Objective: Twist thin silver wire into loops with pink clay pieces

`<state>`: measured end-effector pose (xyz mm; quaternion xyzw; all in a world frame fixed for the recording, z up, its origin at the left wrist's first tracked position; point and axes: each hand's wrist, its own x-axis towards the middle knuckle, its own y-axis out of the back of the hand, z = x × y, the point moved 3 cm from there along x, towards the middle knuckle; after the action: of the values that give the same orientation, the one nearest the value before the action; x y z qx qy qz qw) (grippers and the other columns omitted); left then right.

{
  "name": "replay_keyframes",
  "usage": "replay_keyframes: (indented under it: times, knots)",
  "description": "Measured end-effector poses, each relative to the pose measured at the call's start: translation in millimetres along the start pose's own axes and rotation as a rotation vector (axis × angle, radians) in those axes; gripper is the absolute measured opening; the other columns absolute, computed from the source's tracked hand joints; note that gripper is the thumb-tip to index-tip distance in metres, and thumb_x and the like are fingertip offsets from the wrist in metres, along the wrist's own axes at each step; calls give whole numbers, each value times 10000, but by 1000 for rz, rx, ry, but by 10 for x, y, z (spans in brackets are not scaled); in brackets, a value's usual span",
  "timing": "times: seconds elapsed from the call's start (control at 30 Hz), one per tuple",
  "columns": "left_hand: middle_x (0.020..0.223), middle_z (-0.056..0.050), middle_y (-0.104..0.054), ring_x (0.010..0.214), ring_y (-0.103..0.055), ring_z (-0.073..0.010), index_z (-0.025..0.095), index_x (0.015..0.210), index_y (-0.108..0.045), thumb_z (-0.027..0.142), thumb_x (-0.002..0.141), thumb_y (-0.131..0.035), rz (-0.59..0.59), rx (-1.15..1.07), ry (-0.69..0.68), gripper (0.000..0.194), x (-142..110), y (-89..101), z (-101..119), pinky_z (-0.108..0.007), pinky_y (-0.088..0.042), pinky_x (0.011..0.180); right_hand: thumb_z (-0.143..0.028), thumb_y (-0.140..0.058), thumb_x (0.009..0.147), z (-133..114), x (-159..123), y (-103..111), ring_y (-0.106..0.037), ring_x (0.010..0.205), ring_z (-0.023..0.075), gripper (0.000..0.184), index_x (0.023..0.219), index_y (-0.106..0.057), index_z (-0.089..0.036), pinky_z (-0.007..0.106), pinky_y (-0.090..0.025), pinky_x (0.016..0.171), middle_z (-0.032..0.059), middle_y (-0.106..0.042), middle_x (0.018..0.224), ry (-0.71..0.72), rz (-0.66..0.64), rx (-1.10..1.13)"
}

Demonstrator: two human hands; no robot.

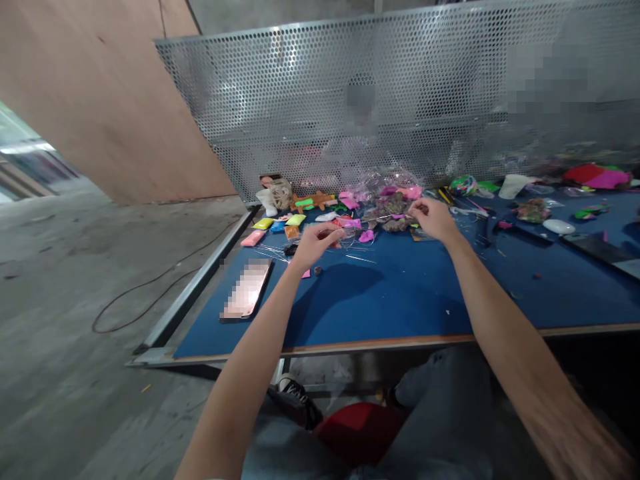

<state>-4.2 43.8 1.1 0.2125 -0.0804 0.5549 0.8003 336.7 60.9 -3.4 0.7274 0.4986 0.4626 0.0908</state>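
My left hand point(317, 243) hovers over the blue tabletop, its thumb and fingers pinched together at the end of a thin wire point(383, 219). The wire runs toward my right hand point(434, 219), whose fingertips are pinched on its other end. Loose thin wires point(361, 259) lie on the table beneath and beside my left hand. Behind the wire are a brownish-green lump of modelling clay point(395, 212) and crumpled clear plastic bags point(385, 181). A small pink clay piece point(367, 236) rests between my hands.
A phone point(247, 288) lies at the table's left. Small coloured clay packets point(263, 224) sit farther back. At right are scissors point(469, 211), a white oval object point(559, 227) and a white cup point(512, 187). A perforated metal panel point(310, 87) stands along the back edge.
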Motion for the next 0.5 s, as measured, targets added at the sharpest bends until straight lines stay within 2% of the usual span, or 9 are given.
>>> replay_keyframes:
  times: [0.2, 0.3, 0.4, 0.5]
  knots:
    - [786, -65, -735, 644, -623, -136, 151, 893, -735, 547, 831, -696, 14, 109, 17, 403, 20, 45, -63, -262, -523, 626, -385, -616, 857, -27, -6, -2, -642, 742, 236, 206, 829, -671, -189, 387, -507, 756, 94, -711, 813, -21, 174, 179]
    - [792, -68, -737, 663, -629, -140, 151, 888, -739, 535, 854, -677, -56, 141, 12, 390, 1, 28, -28, -266, -527, 655, -484, -615, 864, 4, 20, -25, -637, 714, 223, 301, 860, -654, -185, 379, -512, 709, 98, -696, 809, -66, 251, 305]
    - [800, -70, -735, 673, -629, -138, 144, 897, -745, 513, 879, -656, -145, 178, 3, 380, -31, -21, 26, -264, -526, 672, -557, -597, 864, 58, 45, -65, -646, 703, 207, 367, 906, -618, -193, 364, -516, 662, 103, -703, 866, -186, 323, 493]
    - [807, -76, -735, 706, -643, -146, 139, 907, -749, 505, 892, -644, -199, 200, -8, 381, -55, -63, 61, -267, -530, 694, -566, -635, 828, 53, 37, -134, -665, 720, 194, 359, 871, -588, -212, 339, -524, 653, 86, -715, 878, -285, 317, 718]
